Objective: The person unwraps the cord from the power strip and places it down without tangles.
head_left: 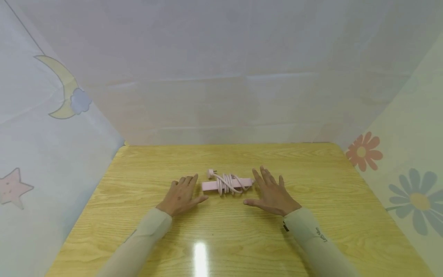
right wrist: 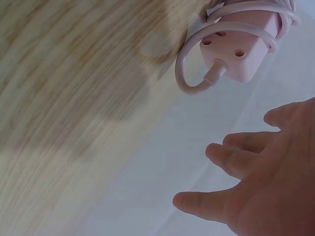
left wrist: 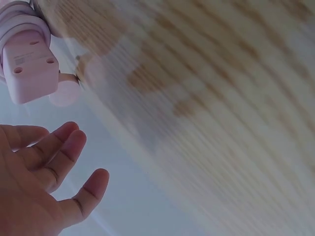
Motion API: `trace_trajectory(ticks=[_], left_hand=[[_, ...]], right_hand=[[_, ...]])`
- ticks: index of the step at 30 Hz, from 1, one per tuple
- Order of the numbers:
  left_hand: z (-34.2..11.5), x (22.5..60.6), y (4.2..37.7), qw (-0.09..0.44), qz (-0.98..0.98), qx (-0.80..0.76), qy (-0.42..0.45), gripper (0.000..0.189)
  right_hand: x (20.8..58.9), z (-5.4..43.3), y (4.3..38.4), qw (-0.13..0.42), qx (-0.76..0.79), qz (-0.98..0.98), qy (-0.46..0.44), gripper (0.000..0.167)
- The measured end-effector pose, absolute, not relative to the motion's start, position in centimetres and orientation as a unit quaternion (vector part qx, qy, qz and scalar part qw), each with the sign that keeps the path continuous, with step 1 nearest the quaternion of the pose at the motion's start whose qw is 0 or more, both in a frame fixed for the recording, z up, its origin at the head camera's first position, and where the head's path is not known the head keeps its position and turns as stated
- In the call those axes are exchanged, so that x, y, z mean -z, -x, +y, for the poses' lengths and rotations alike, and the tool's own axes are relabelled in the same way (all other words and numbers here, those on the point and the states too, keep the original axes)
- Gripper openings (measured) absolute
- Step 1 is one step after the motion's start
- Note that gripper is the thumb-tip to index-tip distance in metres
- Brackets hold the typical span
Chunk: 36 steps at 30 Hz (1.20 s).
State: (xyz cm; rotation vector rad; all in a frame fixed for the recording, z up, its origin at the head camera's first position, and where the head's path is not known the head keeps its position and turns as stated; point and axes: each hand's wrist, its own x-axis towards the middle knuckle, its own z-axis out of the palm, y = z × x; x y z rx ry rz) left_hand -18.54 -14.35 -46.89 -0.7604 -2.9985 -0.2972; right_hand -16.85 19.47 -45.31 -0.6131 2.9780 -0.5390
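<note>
A pink power strip point(head_left: 209, 186) lies across the middle of the wooden table, its pink cord point(head_left: 226, 184) wound several times around the body. The plug point(head_left: 210, 173) sticks out behind its left end, prongs pointing right. My left hand point(head_left: 180, 195) is just left of the strip, fingers spread and holding nothing. On the other side, my right hand point(head_left: 273, 194) is spread palm down by the end where the cord enters. The left wrist view shows the strip's end face point(left wrist: 32, 73) beyond my fingers; the right wrist view shows the cord's entry point(right wrist: 215, 71).
The wooden table point(head_left: 155, 157) reaches back to a pale hanging cloth point(head_left: 221, 107). Cloth walls stand at both sides, with a moon point(head_left: 64, 84) and star printed on the left and flowers point(head_left: 418, 202) on the right. A bright reflection marks the tabletop near the front.
</note>
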Motion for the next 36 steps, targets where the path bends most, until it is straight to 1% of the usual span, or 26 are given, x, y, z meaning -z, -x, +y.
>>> trace_trajectory(ticks=[14, 26, 36], left_hand=[[-13.8, 47.6, 19.2, -0.006, -0.964, 0.094, 0.247, 0.089], [-13.1, 47.5, 19.5, -0.038, -0.966, 0.104, 0.233, 0.088], [-12.6, 47.5, 19.8, -0.049, -0.962, 0.146, 0.227, 0.082]], right_hand=[[45.7, 19.3, 17.0, 0.023, 0.181, 0.963, 0.198, 0.109], [46.0, 18.9, 17.2, 0.02, 0.175, 0.965, 0.194, 0.107], [46.1, 18.6, 17.3, 0.02, 0.174, 0.963, 0.204, 0.106]])
